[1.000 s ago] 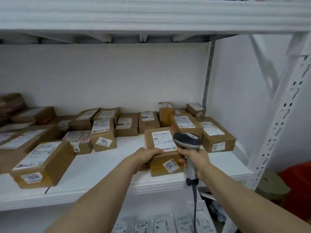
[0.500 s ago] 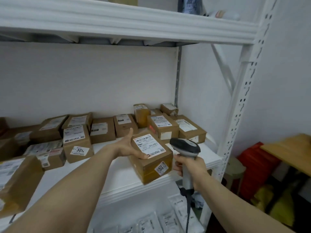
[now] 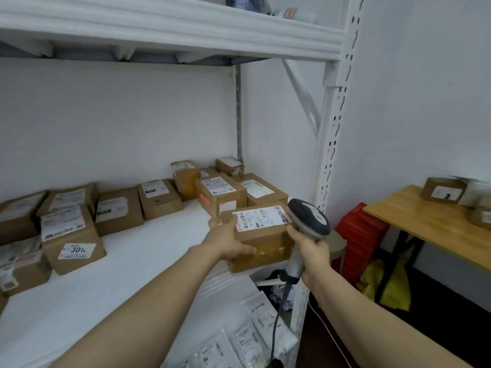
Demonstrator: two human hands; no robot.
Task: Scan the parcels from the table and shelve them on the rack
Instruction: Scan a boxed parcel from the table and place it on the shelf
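A brown cardboard parcel (image 3: 261, 241) with a white label on top sits at the front right corner of the white rack shelf (image 3: 138, 264). My left hand (image 3: 228, 239) holds its left side, thumb over the top edge and fingers along the front face. My right hand (image 3: 309, 247) grips the handle of a grey barcode scanner (image 3: 309, 217), whose head is just right of the parcel. Several more labelled parcels (image 3: 159, 197) line the back of the shelf. Other parcels (image 3: 442, 192) lie on the wooden table (image 3: 425, 224) at the right.
The rack's white upright post (image 3: 329, 160) stands right behind the scanner, with an upper shelf (image 3: 170, 27) overhead. White poly mailers (image 3: 247, 338) fill the lower shelf. Red crates (image 3: 358, 235), a yellow bag (image 3: 385, 285) and a stool (image 3: 337, 243) sit between rack and table.
The parcel has been turned and slid right toward the shelf's corner, its long side now facing me. My view swung right, bringing the wooden table with its parcels into sight.
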